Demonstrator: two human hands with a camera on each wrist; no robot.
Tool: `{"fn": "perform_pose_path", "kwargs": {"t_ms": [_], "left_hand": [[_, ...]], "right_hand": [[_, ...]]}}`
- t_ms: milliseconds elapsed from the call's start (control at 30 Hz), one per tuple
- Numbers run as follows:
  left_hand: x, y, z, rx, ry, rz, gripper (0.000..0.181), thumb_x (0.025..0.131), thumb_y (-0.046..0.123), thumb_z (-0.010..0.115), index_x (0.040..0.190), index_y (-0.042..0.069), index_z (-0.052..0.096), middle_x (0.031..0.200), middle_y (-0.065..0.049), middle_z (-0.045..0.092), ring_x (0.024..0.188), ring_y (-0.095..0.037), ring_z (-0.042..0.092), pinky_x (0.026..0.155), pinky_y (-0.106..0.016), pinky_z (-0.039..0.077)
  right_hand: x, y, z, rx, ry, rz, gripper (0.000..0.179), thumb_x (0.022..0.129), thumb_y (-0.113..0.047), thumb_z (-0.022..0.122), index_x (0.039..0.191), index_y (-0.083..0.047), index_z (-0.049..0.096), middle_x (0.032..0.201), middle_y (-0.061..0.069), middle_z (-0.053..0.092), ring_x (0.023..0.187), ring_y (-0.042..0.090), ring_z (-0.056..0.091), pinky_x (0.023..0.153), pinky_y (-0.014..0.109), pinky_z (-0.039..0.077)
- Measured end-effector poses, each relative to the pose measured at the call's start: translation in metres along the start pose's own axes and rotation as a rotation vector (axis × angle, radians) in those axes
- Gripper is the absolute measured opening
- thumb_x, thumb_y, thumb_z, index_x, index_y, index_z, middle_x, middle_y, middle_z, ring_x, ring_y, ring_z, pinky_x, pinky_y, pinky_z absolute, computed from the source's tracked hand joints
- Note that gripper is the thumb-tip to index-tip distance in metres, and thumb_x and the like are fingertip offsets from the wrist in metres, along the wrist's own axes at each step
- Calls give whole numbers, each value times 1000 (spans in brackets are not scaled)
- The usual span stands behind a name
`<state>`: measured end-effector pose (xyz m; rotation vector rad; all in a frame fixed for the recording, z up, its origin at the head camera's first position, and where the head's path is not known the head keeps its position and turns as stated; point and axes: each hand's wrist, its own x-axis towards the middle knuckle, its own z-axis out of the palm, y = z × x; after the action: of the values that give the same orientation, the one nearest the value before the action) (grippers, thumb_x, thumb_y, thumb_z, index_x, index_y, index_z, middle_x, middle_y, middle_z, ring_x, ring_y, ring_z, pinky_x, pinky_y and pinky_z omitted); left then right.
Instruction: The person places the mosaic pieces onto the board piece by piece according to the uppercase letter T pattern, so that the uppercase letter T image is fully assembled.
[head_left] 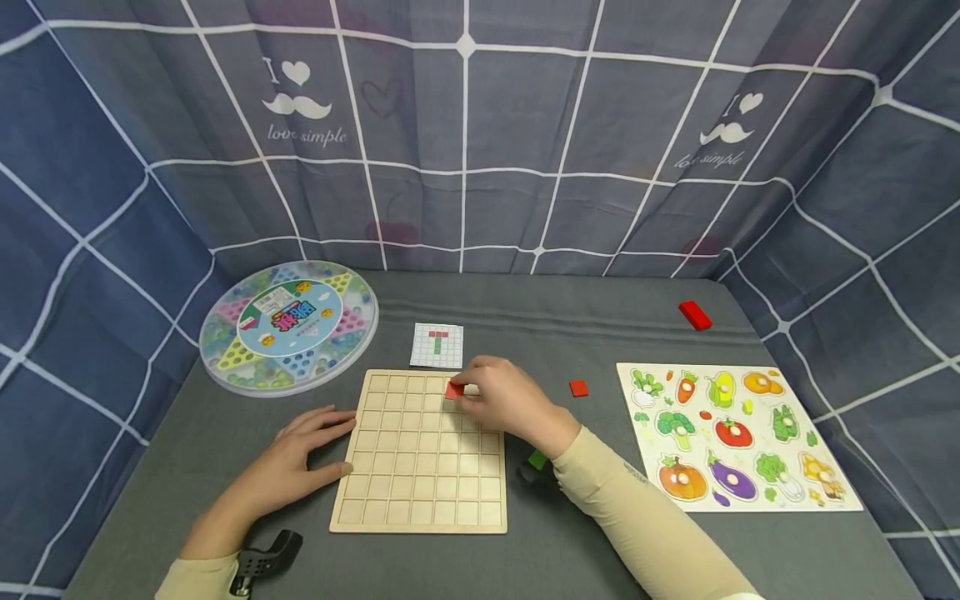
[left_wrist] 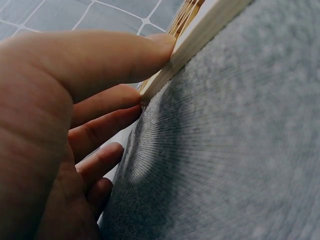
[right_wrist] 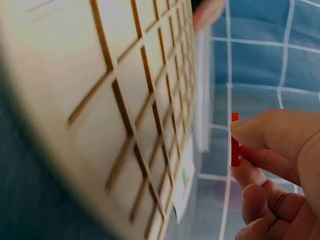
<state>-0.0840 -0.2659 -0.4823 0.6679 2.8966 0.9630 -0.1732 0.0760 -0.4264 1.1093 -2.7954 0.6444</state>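
A wooden grid board (head_left: 405, 487) lies on the grey table. Over its upper right part, my right hand (head_left: 510, 404) pinches a small red square tile (head_left: 453, 389) between thumb and fingers. The right wrist view shows this tile (right_wrist: 235, 140) edge-on, apart from the board. My left hand (head_left: 292, 462) rests at the board's left edge, thumb and fingertips touching it with the fingers fairly straight. Just behind the board lies a white grid card (head_left: 437, 357) with a red and green T pattern. A green piece (head_left: 537, 459) is partly hidden beside my right forearm.
One loose red tile (head_left: 578, 388) lies right of the board. Farther back right is a red bar-shaped piece (head_left: 695, 316). A vegetable picture board (head_left: 637, 417) lies at the right, a round clear game box (head_left: 292, 329) at the back left. Grid-patterned curtains surround the table.
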Motion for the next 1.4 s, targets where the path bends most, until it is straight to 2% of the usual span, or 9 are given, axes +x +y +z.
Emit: {"fn": "perform_pose_path", "kwargs": {"t_ms": [133,300,533,900,1067,1233,1400], "left_hand": [[0,0,0,6,3,0,64,87,43,75,141,14,58,145,-3,49,139,-37,32,98,-70,26],[0,1,0,11,0,-8,63,86,43,76,140,14,59,145,-2,49,139,-36,32,98,-71,26],[0,2,0,14,-4,-14,63,87,44,76,140,14,59,144,-2,50,139,-36,33,97,-71,27],[1,0,1,10,-1,-9,63,87,43,76,140,14,59,144,-3,50,139,-37,33,99,-69,26],[0,1,2,16,4,-11,63,86,43,76,139,13,60,144,-3,51,138,-37,33,99,-69,26],[0,1,1,17,4,-14,63,86,43,76,139,13,60,143,-3,51,138,-37,33,99,-69,26],[1,0,2,23,13,-8,64,85,43,77,139,13,60,143,-3,51,138,-36,33,99,-68,26]], "right_hand": [[18,-9,12,-21,-57,-25,19,88,-18,72,106,-19,79,94,-4,66,79,6,57,62,20,46],[36,-18,24,-39,-112,-73,12,88,-16,71,97,-20,78,87,-7,63,77,5,53,61,18,43],[48,-24,37,-73,-161,-93,7,86,-15,72,86,-22,75,80,-13,60,78,4,52,61,19,43],[53,-26,45,-76,-208,-74,11,88,-25,77,98,-21,80,91,-10,66,87,4,57,73,19,47],[54,-25,44,-40,-224,-56,14,87,-26,77,100,-21,79,91,-10,65,85,4,54,71,19,46],[53,-27,36,-24,-205,-47,25,90,-26,74,113,-18,77,100,-5,66,87,5,55,71,19,46],[52,-22,24,20,-167,-37,28,91,-26,72,117,-15,76,104,-3,67,87,6,58,72,20,48]]}}
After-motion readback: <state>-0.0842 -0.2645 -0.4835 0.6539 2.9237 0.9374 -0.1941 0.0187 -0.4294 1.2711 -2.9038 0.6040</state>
